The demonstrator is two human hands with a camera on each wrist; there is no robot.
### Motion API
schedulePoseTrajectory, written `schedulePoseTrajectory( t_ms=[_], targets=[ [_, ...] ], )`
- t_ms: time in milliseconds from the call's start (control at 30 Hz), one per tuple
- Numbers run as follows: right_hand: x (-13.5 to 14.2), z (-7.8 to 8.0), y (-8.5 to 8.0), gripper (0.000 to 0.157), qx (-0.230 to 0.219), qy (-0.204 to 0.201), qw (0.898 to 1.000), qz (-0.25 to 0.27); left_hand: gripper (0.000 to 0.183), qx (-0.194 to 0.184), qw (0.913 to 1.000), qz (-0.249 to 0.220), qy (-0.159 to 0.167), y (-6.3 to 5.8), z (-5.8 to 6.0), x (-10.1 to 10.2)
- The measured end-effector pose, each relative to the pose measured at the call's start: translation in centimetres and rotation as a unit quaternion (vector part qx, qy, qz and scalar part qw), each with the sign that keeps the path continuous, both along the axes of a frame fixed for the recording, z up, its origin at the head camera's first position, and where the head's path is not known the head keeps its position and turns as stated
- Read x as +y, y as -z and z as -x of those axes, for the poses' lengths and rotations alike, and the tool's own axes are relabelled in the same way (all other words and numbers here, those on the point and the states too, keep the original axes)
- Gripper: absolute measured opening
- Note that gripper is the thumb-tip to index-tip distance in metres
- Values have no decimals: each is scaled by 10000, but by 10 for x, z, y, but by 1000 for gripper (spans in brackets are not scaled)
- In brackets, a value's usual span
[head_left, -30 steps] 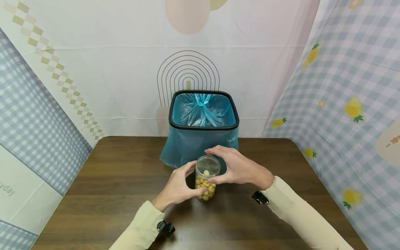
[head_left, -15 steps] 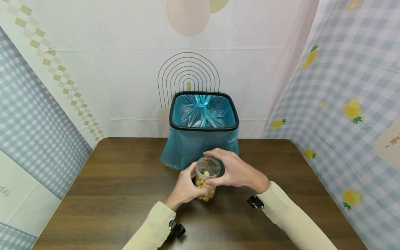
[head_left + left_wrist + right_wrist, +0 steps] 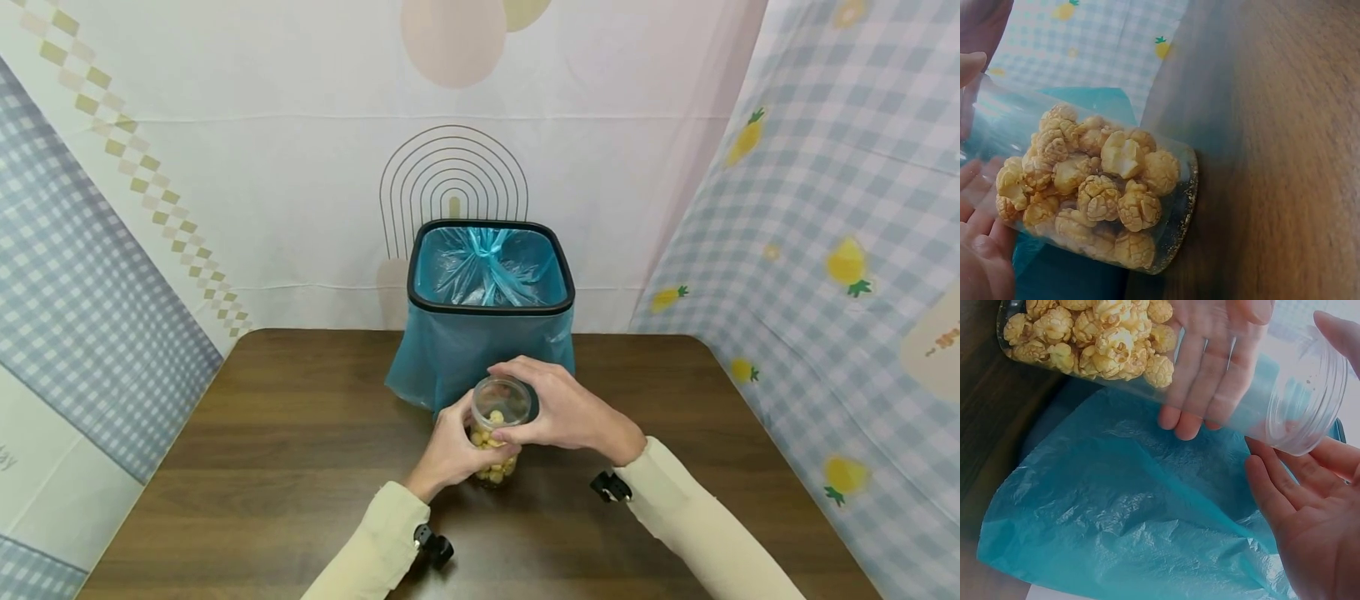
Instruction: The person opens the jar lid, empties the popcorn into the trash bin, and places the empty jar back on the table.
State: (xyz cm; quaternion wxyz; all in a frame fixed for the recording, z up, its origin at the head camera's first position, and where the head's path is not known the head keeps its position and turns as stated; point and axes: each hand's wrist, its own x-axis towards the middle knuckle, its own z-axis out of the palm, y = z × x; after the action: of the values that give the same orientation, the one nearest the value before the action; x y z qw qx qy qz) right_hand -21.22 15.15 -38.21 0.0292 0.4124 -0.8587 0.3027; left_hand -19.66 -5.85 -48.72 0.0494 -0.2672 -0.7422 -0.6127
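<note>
A clear round jar [image 3: 501, 400], partly filled with caramel-coloured popcorn [image 3: 1091, 187], stands upright on the table in front of the bin. My left hand [image 3: 452, 454] holds it round the middle, thumb on the near side and fingers behind, as the right wrist view shows through the clear wall. My right hand [image 3: 567, 412] holds the top rim from the right, thumb in front and fingers behind. The rim [image 3: 1310, 394] is ringed and clear; whether a clear lid sits on it, I cannot tell.
Just behind the jar stands a bin with a black rim [image 3: 491, 310] and a blue plastic liner [image 3: 1116, 506] hanging outside it. A knotted blue bag [image 3: 487, 258] shows inside. Patterned cloths [image 3: 315, 192] surround the brown wooden table [image 3: 300, 433].
My left hand has moved right and closer round the jar, its thumb now near my right thumb. My right hand has shifted very slightly; the jar stays in place.
</note>
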Motion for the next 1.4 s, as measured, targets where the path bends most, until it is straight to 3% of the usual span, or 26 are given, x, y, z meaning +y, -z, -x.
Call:
schedulePoseTrajectory(
  t_ms=[167, 500, 967, 1167, 1400],
  targets=[
    [-1, -1, -2, 74, -4, -112, 9999, 53, 69, 125, 9998, 62, -109, 0, -2, -3],
    [-3, -6, -8, 71, -3, -246, 9996, 166, 67, 738, 9965, 120, -373, -6, -10, -13],
    [-8, -12, -10, 72, -33, -441, 9990, 9, 74, 1159, 9913, 322, -542, -12, -18, -29],
    [-10, -16, -11, 76, -41, -461, 9989, -68, 72, 1568, 9814, 807, -752, -20, -22, -37],
    [-11, -16, -11, 80, -13, -247, 9996, -119, 74, 1960, 9600, 1590, -1215, -24, -23, -48]
  ],
)
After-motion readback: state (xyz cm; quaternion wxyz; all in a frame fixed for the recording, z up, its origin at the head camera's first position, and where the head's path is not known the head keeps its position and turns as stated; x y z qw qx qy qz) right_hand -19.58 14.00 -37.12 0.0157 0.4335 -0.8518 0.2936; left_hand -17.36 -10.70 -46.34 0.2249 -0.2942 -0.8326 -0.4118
